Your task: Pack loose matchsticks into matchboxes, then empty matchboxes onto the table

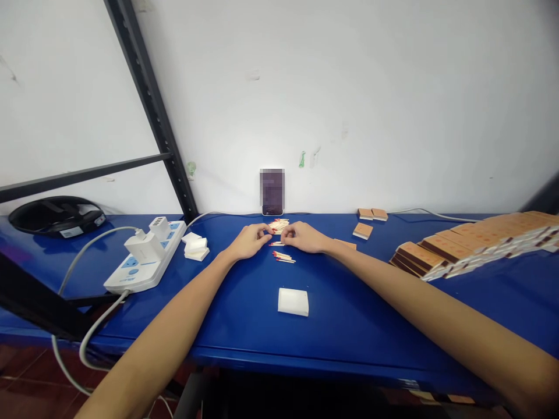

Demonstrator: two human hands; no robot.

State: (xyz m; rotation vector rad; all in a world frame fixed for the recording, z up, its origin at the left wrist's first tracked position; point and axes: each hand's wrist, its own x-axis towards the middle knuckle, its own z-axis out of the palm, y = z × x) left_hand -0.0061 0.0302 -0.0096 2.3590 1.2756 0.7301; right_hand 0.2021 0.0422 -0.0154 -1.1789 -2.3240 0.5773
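Matches [279, 224] lie in a loose pile just beyond the two hands, red heads to the left, with a few more between the fingertips and another small bunch [283, 258] nearer the person. From where I stand, the left hand [251, 241] has its thumb and forefinger slightly apart beside the pile. The right hand [304, 237] curls its fingertips inward over the sticks opposite; I can't tell whether they pinch one. A white box [293, 302] sits nearer the person than both hands. Small white boxes [196, 248] rest left of the left hand, and a long stack of matchboxes [454, 241] stands well right of the right hand.
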